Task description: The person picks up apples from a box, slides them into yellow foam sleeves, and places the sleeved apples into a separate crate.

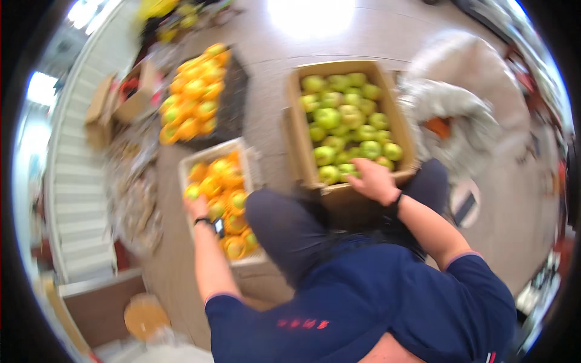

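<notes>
My left hand [196, 208] is at the left side of a white plastic crate [183, 172], fingers closed around a yellow-green apple [192, 192] in an orange foam net. Several other apples in orange foam nets [213, 186] fill that crate. My right hand [376, 183] reaches over the near edge of a cardboard box [400, 130] full of green apples [327, 118]. Its thumb and fingers are around a green apple [347, 172] in the box's near part. Motion blur softens both hands, and some fingertips are hidden.
Behind the white crate stands a dark crate [236, 91] heaped with netted fruit [193, 89]. Large whitish sacks [451, 100] lie right of the cardboard box. Farther left are an opened carton [134, 100] and crumpled plastic [134, 193]. My bent knees [284, 227] are close to both containers.
</notes>
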Demonstrator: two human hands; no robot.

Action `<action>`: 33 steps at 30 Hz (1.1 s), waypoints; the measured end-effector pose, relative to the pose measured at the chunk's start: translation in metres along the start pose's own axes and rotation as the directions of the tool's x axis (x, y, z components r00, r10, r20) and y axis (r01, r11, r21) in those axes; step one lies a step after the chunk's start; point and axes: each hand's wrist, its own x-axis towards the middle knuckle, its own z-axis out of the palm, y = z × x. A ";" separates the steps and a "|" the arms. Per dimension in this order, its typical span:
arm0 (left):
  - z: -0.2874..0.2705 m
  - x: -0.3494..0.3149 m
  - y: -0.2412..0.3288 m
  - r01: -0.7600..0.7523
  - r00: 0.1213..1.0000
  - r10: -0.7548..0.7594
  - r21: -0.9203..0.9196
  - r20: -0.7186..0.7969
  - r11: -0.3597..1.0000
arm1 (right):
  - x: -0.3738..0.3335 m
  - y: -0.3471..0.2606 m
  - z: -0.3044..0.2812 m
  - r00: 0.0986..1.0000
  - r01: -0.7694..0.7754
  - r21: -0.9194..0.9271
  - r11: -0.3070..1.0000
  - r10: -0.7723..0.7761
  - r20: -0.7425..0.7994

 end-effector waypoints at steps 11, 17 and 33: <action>-0.014 -0.051 0.203 0.393 0.865 0.017 -0.698 0.502 0.599 | -0.012 -0.001 -0.015 1.000 0.004 0.078 0.997 -0.006 0.031; -0.009 -0.116 0.299 0.567 0.719 0.221 -0.740 0.659 0.362 | -0.011 0.005 -0.018 0.998 0.026 0.147 0.989 -0.033 0.044; 0.127 -0.299 0.337 0.638 0.494 0.210 -0.515 0.844 0.572 | 0.019 0.164 -0.123 0.952 -0.173 0.361 0.917 0.249 -0.179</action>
